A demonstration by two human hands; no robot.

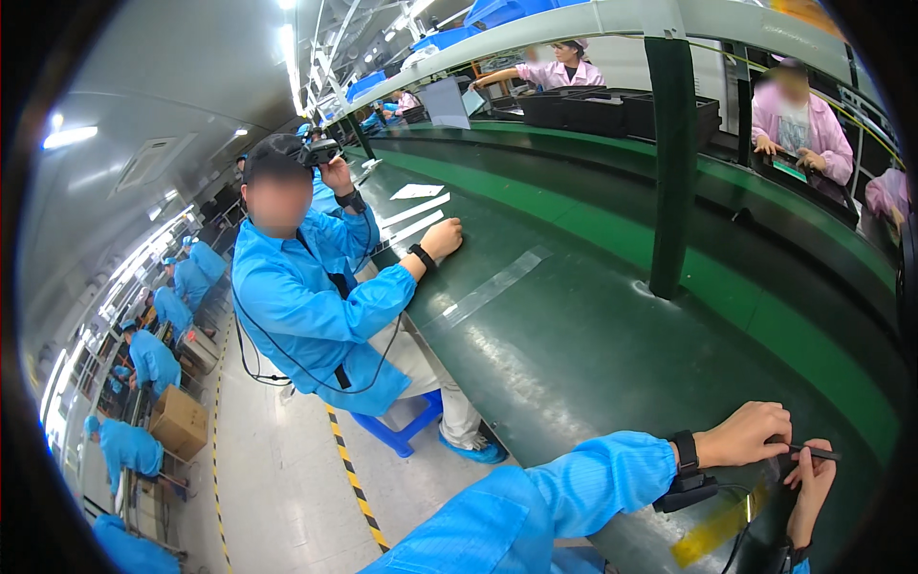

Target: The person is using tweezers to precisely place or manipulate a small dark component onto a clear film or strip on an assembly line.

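Over the green tabletop (564, 344), at the lower right, both my hands meet around a slim black rod-like object (830, 455). I cannot make out its exact kind. My left hand (748, 435) has its fingers closed on the left end of it. My right hand (811, 490) pinches it further right, between thumb and fingers. A black wristband (685, 452) circles my left wrist over the blue sleeve cuff, with a dark box-shaped device (687, 493) and a cable beside it. Yellow tape (703, 543) lies on the table just below my hands.
A green upright post (669, 172) rises from the table. Beyond it runs a conveyor (593, 225) with black bins (583, 110). At left a co-worker in blue (316, 311) sits on a blue stool (392, 435), one hand on the table. Pink-clad workers (830, 129) sit across.
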